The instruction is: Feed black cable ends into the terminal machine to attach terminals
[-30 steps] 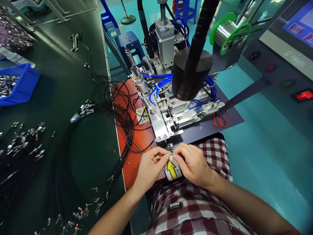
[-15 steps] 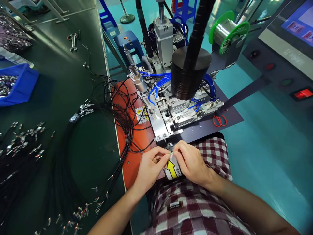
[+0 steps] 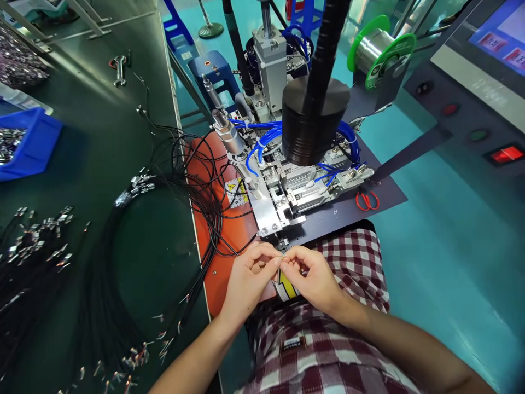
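Observation:
Fingertip to fingertip, my left hand (image 3: 251,279) and my right hand (image 3: 315,280) meet just in front of the machine's front edge. Both are closed in a pinch on the thin wire end (image 3: 283,256) of a cable; its tiny details are mostly hidden by the fingers. Black cables (image 3: 213,213) run from the left toward the back of my left hand. Below the fingertips, a label with a yellow arrow (image 3: 288,285) is partly covered by my right hand. The metal fixture (image 3: 270,216) of the machine stands right beyond the hands.
Over the fixture hangs a black round nozzle (image 3: 315,120) on a hose. Red-handled scissors (image 3: 367,201) lie on the dark plate at right. A solder wire spool (image 3: 379,52) stands behind. Cable bundles (image 3: 102,262), a blue bin (image 3: 30,142) and a wrench (image 3: 120,71) occupy the left table.
My right hand has turned and shifted slightly left and down, its fingertips now touching those of my left hand and covering more of the arrow label. The view has shifted slightly.

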A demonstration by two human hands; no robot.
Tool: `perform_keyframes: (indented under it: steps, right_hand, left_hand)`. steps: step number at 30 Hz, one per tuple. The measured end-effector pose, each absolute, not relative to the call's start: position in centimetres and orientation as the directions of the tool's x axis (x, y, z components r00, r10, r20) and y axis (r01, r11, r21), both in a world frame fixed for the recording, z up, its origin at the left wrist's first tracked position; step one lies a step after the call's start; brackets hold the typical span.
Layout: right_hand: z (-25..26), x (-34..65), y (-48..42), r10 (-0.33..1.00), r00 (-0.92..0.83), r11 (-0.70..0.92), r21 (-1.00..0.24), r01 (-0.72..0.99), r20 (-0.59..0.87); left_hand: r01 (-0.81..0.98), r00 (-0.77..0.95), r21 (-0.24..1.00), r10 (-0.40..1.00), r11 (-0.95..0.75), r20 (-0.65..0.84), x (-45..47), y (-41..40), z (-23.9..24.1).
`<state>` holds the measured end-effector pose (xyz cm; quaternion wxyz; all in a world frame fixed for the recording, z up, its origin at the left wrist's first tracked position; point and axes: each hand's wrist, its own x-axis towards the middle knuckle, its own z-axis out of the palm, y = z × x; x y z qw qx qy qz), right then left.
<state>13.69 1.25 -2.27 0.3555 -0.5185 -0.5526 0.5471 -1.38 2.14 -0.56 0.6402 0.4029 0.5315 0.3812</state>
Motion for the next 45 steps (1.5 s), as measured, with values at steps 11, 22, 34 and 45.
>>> perform_keyframes:
  steps: [11,22,34,45]
  right_hand:
    - [-2.3,15.3,2.5,0.953,-0.221,-0.155,-0.960,0.233,-0.207]
    - [-2.5,14.4,2.8,0.928,-0.223,-0.282,-0.954,0.099,-0.297]
    - [-2.1,14.6,3.0,0.915,-0.242,-0.312,-0.947,0.081,-0.323]
    - [-2.7,14.7,2.6,0.950,-0.248,-0.140,-0.971,0.195,-0.187]
  left_hand:
    - [-0.074,0.135,0.891,0.889,0.449,-0.437,-1.1,2.3,-0.6]
    - [-0.083,0.128,0.887,0.888,0.454,-0.443,-1.1,2.3,-1.2]
    - [-0.092,0.115,0.881,0.883,0.465,-0.455,-1.1,2.2,-1.1]
    - [-0.041,0.131,0.885,0.880,0.465,-0.456,-1.1,2.5,-0.7]
